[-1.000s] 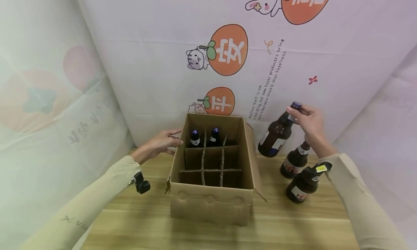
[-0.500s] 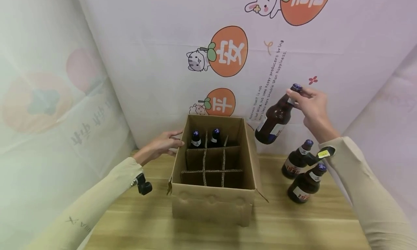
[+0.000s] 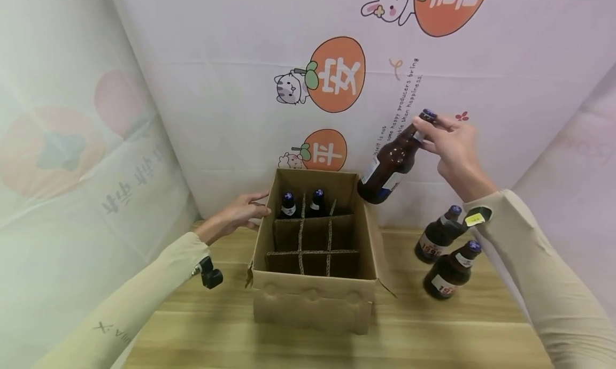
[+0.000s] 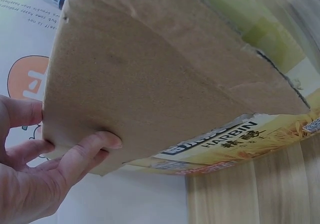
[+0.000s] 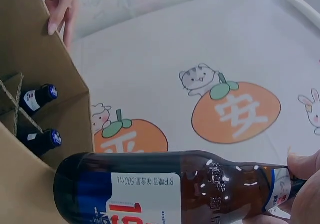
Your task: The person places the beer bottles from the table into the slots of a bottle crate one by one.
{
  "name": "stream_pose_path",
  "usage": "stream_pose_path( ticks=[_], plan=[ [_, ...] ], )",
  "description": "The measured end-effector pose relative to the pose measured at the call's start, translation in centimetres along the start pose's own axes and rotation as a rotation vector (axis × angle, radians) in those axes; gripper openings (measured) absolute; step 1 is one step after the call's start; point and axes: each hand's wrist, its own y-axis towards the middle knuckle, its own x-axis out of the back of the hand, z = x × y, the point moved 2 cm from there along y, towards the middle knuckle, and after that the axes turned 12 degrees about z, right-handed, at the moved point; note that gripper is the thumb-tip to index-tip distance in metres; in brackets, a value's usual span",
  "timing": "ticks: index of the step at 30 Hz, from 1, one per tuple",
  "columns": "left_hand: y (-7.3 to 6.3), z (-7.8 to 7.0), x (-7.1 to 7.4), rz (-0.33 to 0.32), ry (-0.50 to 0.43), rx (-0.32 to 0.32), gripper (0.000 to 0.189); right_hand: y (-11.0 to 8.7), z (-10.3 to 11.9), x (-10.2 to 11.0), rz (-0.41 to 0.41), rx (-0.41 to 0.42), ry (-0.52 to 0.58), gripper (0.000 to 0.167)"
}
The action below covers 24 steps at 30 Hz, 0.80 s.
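My right hand (image 3: 457,147) holds a brown beer bottle (image 3: 392,163) by its neck, just below the blue cap. The bottle tilts, its base at the far right rim of a divided cardboard box (image 3: 313,294). In the right wrist view the bottle (image 5: 200,176) lies across the picture, label partly visible. My left hand (image 3: 238,211) rests at the box's far left corner. The left wrist view shows those fingers (image 4: 90,146) against the outer cardboard flap. Inside the box, one capped bottle (image 3: 288,204) stands in the back left compartment and another (image 3: 317,202) in the back middle.
To the right of the box, a beer bottle (image 3: 435,238) and a nearer one (image 3: 447,273) stand upright on the wooden table (image 3: 207,326). Cardboard dividers (image 3: 313,251) split the box. A printed cloth wall (image 3: 231,117) rises right behind it.
My right hand has lifted the bottle up, then moved it left toward the box, tilting it more. My left hand stays at the box corner.
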Motion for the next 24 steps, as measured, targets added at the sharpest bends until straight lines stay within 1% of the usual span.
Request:
stream_pose_path(
  ticks=[3, 5, 11, 15, 24],
  plan=[
    [0.0, 0.0, -0.1, 0.000, 0.000, 0.000, 0.075, 0.0, 0.0, -0.8, 0.016, 0.044, 0.011, 0.049],
    [0.0, 0.0, -0.1, -0.001, 0.002, 0.000, 0.075, 0.1, -0.1, -1.4, 0.031, 0.069, -0.001, 0.045],
    [-0.1, 0.0, -0.1, -0.001, 0.005, -0.006, 0.074, 0.4, -0.4, -3.1, 0.066, 0.109, -0.030, 0.056],
    [0.0, 0.1, 0.0, 0.000, 0.004, -0.009, 0.074, 0.5, -0.5, -4.0, 0.072, 0.119, -0.034, 0.054],
    [0.0, 0.0, 0.0, 0.010, 0.018, -0.008, 0.073, 0.8, -1.9, -6.0, 0.121, 0.070, -0.118, 0.060]
  ],
)
